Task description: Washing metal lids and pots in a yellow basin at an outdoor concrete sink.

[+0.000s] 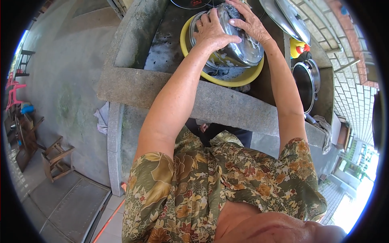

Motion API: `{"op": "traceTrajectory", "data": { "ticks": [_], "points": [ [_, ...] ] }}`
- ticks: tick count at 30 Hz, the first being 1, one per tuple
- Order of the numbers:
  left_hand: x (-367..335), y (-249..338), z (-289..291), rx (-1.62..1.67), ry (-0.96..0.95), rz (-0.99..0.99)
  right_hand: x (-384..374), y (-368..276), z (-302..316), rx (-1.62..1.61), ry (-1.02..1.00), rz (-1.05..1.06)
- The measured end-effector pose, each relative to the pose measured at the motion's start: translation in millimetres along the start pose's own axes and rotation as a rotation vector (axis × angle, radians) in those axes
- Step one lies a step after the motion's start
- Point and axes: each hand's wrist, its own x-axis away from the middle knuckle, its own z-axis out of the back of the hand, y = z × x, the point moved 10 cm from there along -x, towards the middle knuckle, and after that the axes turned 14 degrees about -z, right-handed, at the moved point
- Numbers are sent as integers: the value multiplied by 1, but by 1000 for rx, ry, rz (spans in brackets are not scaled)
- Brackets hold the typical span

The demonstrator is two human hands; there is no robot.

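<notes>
A shiny metal pot (pixel 243 50), wet with suds, lies tilted in a yellow basin (pixel 233 83) inside the concrete sink. My left hand (pixel 212 32) grips the pot's upper left side, its thumb stretched across the metal. At the top of the pot, my right hand (pixel 251 22) presses a dark steel-wool scrubber (pixel 235 11) against the surface. Its fingers partly cover the scrubber. Soapy water shows in the basin below the pot's near edge.
The sink's thick concrete rim (pixel 231 107) runs between my body and the basin. To the right are metal lids (pixel 293 18), a yellow bottle with a red cap (pixel 298 48) and metal pots (pixel 304 87). A grey cloth (pixel 324 131) hangs over the right edge.
</notes>
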Motion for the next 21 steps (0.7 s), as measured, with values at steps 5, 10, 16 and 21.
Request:
{"op": "traceTrajectory", "data": {
  "ticks": [5, 10, 16, 21],
  "points": [
    [-4, 7, -7, 7, -24, -25, 15, -16, 7, 52, -50, -40],
    [-5, 8, -10, 5, -16, -42, 30, 10, 17, -100, 281, -204],
    [-5, 9, -8, -11, -6, -35, 27, 21, 13, -215, 143, -199],
    [-3, 4, -7, -17, -14, -33, 28, 0, 9, -318, 176, -199]
  ]
}}
